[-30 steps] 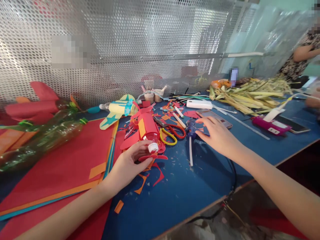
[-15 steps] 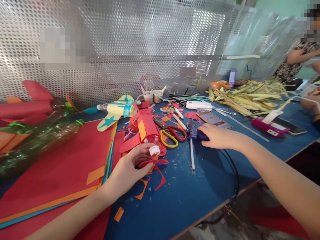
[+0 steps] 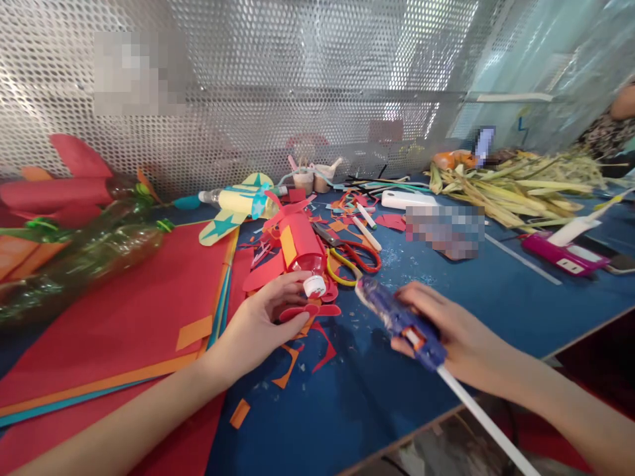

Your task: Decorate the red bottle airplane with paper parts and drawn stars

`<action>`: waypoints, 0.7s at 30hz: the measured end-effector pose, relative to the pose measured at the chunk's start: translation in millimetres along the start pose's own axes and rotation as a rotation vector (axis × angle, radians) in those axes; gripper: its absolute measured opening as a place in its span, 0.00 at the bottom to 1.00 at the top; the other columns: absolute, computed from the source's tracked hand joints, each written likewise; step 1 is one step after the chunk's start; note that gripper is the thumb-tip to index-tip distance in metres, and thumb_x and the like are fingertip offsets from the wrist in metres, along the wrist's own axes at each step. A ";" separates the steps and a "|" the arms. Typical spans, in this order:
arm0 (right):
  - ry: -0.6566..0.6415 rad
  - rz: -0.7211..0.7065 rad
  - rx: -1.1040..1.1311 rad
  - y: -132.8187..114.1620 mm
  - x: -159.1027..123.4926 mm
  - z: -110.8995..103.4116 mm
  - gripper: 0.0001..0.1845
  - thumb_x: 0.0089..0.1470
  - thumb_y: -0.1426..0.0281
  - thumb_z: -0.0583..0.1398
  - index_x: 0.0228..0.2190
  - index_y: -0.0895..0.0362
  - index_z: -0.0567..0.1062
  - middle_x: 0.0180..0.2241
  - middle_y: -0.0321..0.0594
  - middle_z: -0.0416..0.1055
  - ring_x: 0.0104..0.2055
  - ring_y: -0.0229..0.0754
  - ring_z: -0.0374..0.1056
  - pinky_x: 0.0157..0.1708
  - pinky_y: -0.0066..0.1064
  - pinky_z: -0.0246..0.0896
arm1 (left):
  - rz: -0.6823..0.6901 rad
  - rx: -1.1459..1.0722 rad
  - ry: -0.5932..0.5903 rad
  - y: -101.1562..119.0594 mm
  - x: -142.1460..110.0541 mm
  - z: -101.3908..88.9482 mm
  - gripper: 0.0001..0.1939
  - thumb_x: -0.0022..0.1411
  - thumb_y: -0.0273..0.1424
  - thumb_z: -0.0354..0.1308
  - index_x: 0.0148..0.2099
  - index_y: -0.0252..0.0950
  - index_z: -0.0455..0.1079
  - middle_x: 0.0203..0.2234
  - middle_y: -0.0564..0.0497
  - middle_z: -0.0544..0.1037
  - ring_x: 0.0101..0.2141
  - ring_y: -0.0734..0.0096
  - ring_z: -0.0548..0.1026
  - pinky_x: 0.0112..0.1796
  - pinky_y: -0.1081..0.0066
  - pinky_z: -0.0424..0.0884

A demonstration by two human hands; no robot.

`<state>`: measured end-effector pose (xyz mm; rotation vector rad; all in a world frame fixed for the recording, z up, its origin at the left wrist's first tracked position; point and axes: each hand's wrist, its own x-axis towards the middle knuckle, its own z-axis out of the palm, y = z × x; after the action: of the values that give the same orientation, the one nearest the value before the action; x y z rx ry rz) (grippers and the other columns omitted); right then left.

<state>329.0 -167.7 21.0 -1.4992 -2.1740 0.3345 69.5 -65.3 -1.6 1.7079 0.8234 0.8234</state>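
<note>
My right hand point(image 3: 446, 330) grips a blue hot glue gun point(image 3: 397, 316), lifted off the table with its nozzle toward the left. A long white glue stick point(image 3: 486, 416) sticks out of its back end. My left hand point(image 3: 262, 324) is curled with the thumb against a red paper propeller point(image 3: 325, 310), its other fingers partly hidden. Its upper fingers reach the neck of a small bottle wrapped in red paper point(image 3: 303, 241), which lies with its white cap point(image 3: 314, 286) toward me. Red and yellow-handled scissors point(image 3: 354, 256) lie beside the bottle.
Coloured sheets point(image 3: 124, 297) and green plastic bottles point(image 3: 99, 264) lie at left. A yellow bottle plane point(image 3: 243, 201) stands behind paper scraps. A white power bank point(image 3: 407, 199), purple power strip point(image 3: 563, 254) and dried leaves point(image 3: 526, 192) are at right, before a perforated metal screen point(image 3: 297, 79).
My right hand has picked up the glue gun from the table and brought it toward me, turning its nozzle left. My left hand stays at the propeller and bottle neck. The view has shifted slightly.
</note>
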 end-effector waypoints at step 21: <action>-0.076 -0.160 -0.255 -32.6 8.5 19.6 0.08 0.51 0.78 0.51 0.34 0.56 0.61 0.31 0.38 0.60 0.22 0.39 0.58 0.20 0.31 0.50 | 0.019 -0.004 -0.033 2.1 -2.2 -0.4 0.28 0.52 0.24 0.58 0.56 0.42 0.66 0.43 0.51 0.78 0.46 0.66 0.76 0.46 0.69 0.74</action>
<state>290.1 -170.7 21.1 -1.4494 -2.4541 0.0618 68.3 -67.5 0.2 1.7236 0.7839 0.8073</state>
